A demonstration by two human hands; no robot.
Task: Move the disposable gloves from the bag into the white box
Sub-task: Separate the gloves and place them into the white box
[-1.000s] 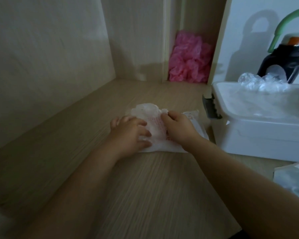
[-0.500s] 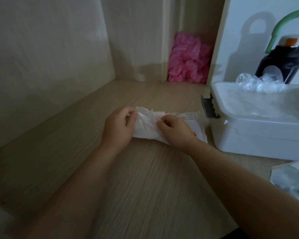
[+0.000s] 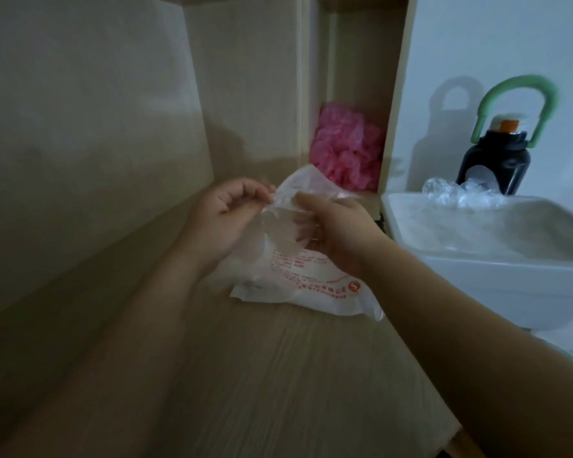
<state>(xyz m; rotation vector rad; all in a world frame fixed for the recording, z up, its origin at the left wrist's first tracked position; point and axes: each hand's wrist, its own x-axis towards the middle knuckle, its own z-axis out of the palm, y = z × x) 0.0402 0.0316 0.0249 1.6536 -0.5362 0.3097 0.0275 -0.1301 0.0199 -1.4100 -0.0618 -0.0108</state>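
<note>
A white plastic bag (image 3: 305, 285) with red print is lifted at its open end, its bottom still resting on the wooden surface. My left hand (image 3: 227, 216) pinches the bag's left edge near the mouth. My right hand (image 3: 336, 226) grips the right side of the opening, fingers curled into the thin plastic. The white box (image 3: 497, 279) stands open just right of my right hand. Clear crumpled disposable gloves (image 3: 460, 193) lie at its far rim.
A black bottle (image 3: 492, 166) with a green loop handle stands behind the box against the white wall. A pink crumpled plastic bundle (image 3: 344, 150) fills the recess at the back. A wooden side panel (image 3: 90, 133) rises along the left. Another white item shows at the right edge.
Both hands have raised the bag's open end off the surface and pulled it apart; before, the bag lay flat under my hands.
</note>
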